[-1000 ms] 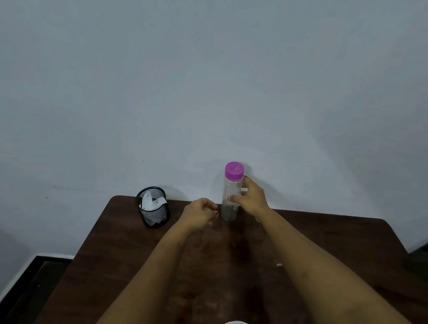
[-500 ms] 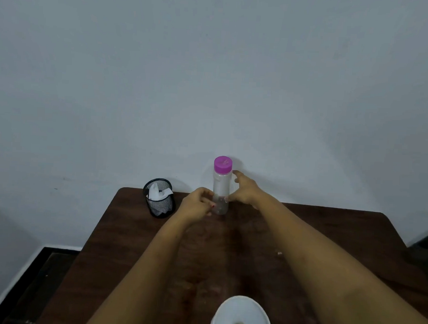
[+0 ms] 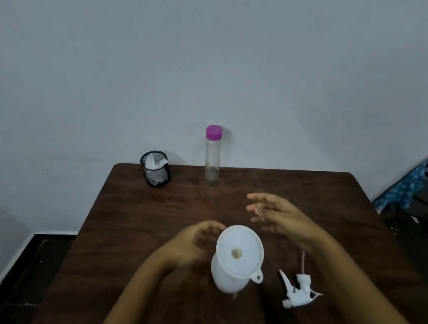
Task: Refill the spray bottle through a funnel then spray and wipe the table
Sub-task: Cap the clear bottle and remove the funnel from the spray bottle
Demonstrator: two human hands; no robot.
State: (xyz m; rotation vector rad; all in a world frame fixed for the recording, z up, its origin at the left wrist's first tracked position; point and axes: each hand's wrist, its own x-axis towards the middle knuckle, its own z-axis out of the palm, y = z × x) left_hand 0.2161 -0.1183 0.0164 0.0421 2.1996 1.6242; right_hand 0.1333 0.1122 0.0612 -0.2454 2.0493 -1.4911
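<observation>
The spray bottle (image 3: 223,277) stands upright near the front middle of the worktop (image 3: 135,219), with the white funnel (image 3: 240,252) seated in its neck, mouth up. Its spray head (image 3: 298,291) lies on its side to the right, apart from the bottle, dip tube pointing away from the person. The left hand (image 3: 191,245) is just left of the funnel, fingers loosely curved towards the rim and gripping nothing. Motion blur makes it hard to say whether the fingertips touch the rim or stop just short. The right hand (image 3: 279,214) hovers over bare wood beyond and to the right of the funnel, fingers spread and straight, empty. At the far edge a clear bottle (image 3: 212,161) with a pink cap (image 3: 214,132) stands upright and capped, well apart from both hands. It looks almost empty, so the pouring is probably done. A black mesh cup (image 3: 155,170) holding crumpled white paper (image 3: 153,162) sits to its left, a likely source for the wipe. The next step is probably to lift the funnel out, and the left hand is much the nearer. The funnel lies directly to that hand's right, stem vertical, so it should come straight up. The spray head lies by the right forearm, nearer the person than the right hand, which would have to draw back to reach it.
</observation>
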